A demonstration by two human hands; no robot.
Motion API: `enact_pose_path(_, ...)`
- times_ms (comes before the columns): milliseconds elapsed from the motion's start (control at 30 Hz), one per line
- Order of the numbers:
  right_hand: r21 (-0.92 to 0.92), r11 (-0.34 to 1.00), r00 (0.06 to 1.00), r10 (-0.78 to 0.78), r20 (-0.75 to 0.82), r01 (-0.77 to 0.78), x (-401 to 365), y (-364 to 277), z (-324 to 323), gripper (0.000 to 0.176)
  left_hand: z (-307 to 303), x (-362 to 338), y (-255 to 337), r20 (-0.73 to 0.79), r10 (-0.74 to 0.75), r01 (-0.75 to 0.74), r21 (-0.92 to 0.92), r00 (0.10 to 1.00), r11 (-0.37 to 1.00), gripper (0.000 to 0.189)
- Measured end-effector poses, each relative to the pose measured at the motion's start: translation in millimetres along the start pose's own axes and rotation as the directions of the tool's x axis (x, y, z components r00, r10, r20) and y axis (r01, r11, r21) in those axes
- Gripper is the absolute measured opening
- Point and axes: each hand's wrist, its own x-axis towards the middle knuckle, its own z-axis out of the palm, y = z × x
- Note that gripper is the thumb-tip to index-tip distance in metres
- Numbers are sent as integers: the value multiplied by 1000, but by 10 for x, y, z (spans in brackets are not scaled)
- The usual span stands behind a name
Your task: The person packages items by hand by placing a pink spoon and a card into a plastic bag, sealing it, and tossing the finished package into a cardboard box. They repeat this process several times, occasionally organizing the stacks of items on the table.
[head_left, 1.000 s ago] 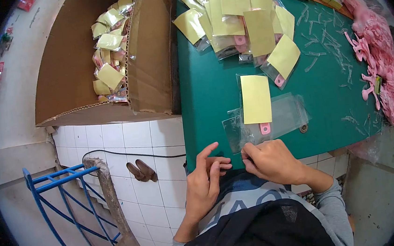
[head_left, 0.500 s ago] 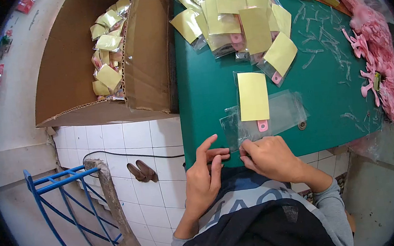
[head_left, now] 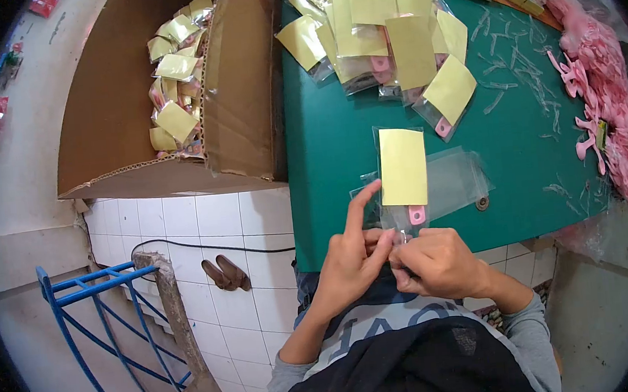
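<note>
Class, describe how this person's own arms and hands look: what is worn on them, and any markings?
The left hand and right hand are bare: no gloves, watch or bracelet can be seen. The left sleeve and right sleeve are plain grey cloth, ending short of the wrists, so part of each forearm is uncovered. No markings or cables show on either arm.

Left of the green bench lies white tiled floor, crossed by a black cable; farther left stands a blue frame.
</note>
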Motion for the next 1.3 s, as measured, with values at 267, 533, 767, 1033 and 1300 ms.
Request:
enact_pose_path(267, 318, 948, 976, -81, 202, 13, -53, 113, -448, 19, 54, 71, -10, -129, -58, 37, -159, 990, 987, 50)
enact_pose_path(533, -363, 393, 533, 678, -507, -845, -1734, 2780, -3452, 38, -69, 65, -68, 158, -59, 90, -197, 986, 976, 27)
enact_pose_path(767, -659, 507, 828, 267, -492, -555, -513, 883, -2050, 43, -37, 34, -98, 98, -54, 79, -279, 994, 957, 26)
enact_pose_path(1033, -374, 927, 922, -166, -349, 25, -335, 386, -95, 32, -179, -63, 25, 269, -57, 182, -469, 962, 864, 28)
enact_pose_path(1300, -126, 992, 950, -22, -311, -18, -361, 330, -137, 27, -48, -37, -89, -40, 313, -282, 338, 949, 898, 21)
